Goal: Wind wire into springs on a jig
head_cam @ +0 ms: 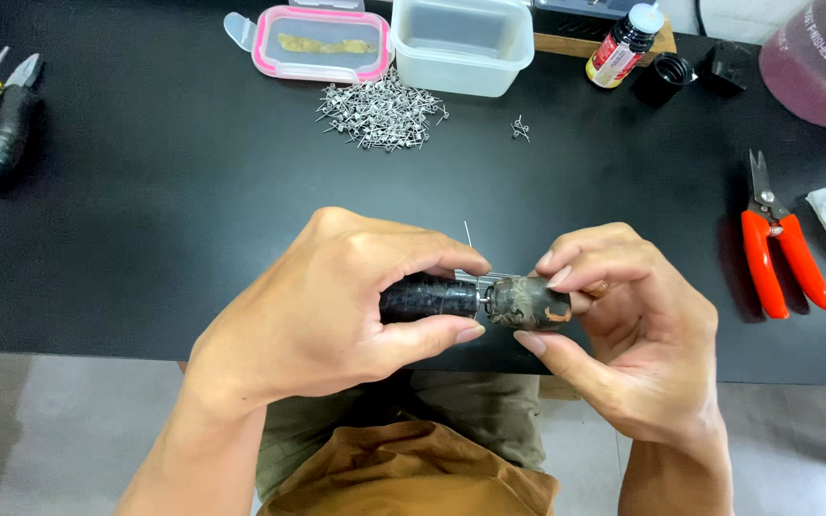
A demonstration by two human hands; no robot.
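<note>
Gripping black tool, left hand & right hand closed, thin wire barely visible.

— What sort of place is shown?

— A small workshop bench is suggested: a black tabletop is strewn with hand tools.

— Which tools?

— Red-handled snips are laid at 3 o'clock, black-taped pliers at 10 o'clock. A heap of small metal wire coils is piled at 12 o'clock, beside clear plastic containers and a small bottle.
</note>
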